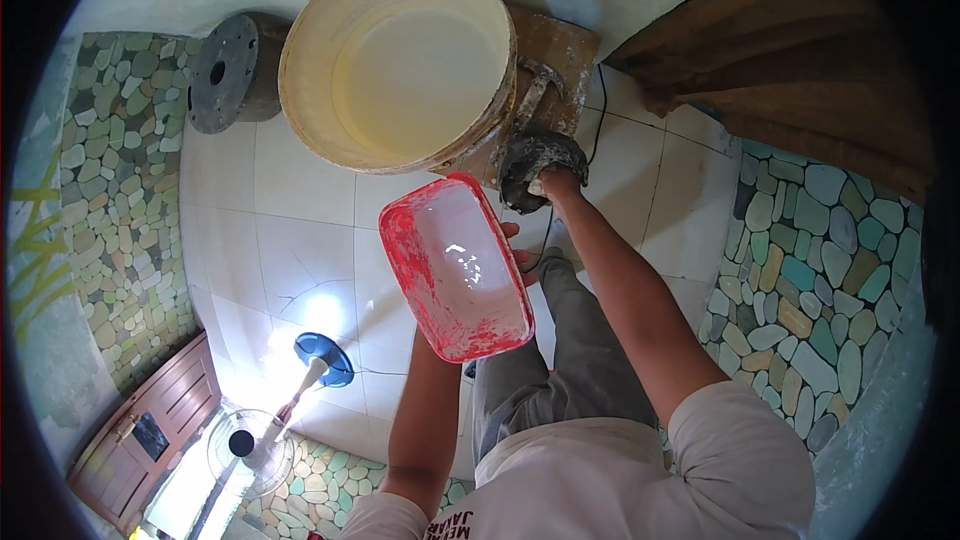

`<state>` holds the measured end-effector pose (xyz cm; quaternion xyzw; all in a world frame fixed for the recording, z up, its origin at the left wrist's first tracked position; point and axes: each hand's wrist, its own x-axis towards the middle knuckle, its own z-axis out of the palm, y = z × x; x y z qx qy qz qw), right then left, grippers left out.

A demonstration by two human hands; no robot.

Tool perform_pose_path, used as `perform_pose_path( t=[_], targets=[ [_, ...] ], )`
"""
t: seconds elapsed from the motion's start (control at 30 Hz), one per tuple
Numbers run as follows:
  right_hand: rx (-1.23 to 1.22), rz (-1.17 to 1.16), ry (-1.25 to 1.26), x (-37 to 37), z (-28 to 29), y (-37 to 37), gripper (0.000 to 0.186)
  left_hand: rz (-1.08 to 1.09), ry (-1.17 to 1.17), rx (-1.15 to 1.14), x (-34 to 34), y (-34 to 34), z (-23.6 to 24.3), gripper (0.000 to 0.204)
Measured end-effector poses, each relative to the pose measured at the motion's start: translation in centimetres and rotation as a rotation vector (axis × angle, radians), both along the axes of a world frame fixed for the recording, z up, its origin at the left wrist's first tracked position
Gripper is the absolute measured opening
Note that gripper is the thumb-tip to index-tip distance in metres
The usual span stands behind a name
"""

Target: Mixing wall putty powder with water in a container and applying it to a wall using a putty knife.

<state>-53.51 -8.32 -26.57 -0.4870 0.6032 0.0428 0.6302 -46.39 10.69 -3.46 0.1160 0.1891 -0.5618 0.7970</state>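
My left hand (518,255) holds a red plastic tub (414,265) from beneath, its fingers curled at the right side; pale, glossy liquid coats the tub's inside. My right hand (558,181) is at a dark, plaster-crusted bowl-like object (520,154), fingers closed on something pale there that I cannot make out. Just beyond both hands stands a large cream bucket (300,75) with cloudy liquid, on a stained wooden board (568,40). A crusted metal tool (540,75) lies on the board beside it.
A grey cylinder with a holed top (225,75) stands left of the bucket. A standing fan (262,447) with a blue base (338,362) and a bright light are behind at lower left. A dark cable (598,125) crosses the tiled floor (300,190). Brown cloth (800,80) hangs at right.
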Motion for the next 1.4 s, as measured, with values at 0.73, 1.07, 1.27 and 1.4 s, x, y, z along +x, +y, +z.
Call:
perform_pose_path(
  t=[0.73, 1.07, 1.27, 1.4],
  targets=[
    [0.158, -0.448, -0.382, 0.0, -1.6, 2.5, 0.058, -0.031, 0.028, -0.049, -0.9, 0.7, 0.4, 0.077],
    [0.245, -0.553, -0.366, 0.2, -0.1, 2.4, 0.04, -0.023, -0.03, -0.049, -0.9, 0.8, 0.0, 0.078],
    [0.29, -0.578, -0.379, -0.2, 0.5, 2.8, 0.037, -0.05, 0.017, -0.054, -0.6, 0.7, -0.4, 0.074],
    [0.319, -0.545, -0.416, -0.5, 1.2, 3.1, 0.036, -0.052, 0.01, -0.018, -0.6, 0.7, -0.8, 0.075]
  ],
)
